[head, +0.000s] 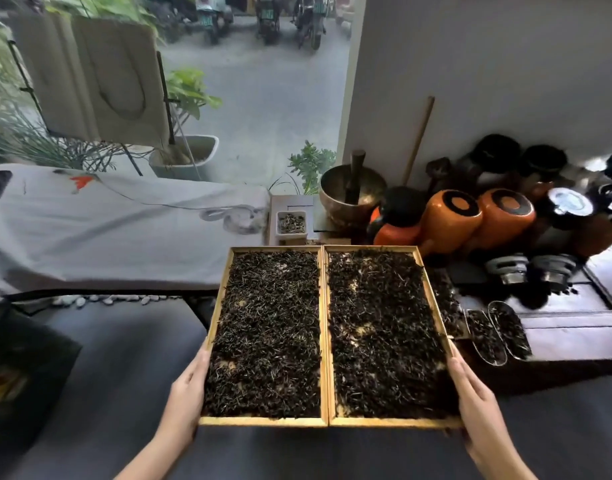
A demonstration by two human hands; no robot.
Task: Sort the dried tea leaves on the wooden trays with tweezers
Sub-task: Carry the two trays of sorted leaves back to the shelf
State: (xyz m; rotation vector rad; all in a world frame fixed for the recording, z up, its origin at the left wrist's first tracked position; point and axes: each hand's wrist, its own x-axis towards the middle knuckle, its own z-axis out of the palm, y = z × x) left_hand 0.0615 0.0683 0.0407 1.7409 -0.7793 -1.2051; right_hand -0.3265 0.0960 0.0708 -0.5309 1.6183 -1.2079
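Note:
Two wooden trays lie side by side in front of me, each spread with dark dried tea leaves. The left tray (pixel 263 421) is held at its outer left edge by my left hand (pixel 188 393). The right tray (pixel 394 422) is held at its outer right edge by my right hand (pixel 477 403). Both hands lie along the tray sides with the fingers wrapped under the rims. No tweezers show in view.
A small white dish (pixel 291 224) of pale bits sits just behind the trays. To the right stand a brass bowl (pixel 349 192), orange jars (pixel 450 216), dark pots and two glass scoops (pixel 498 334) of leaves. A grey cloth-covered bench (pixel 107 230) lies at left.

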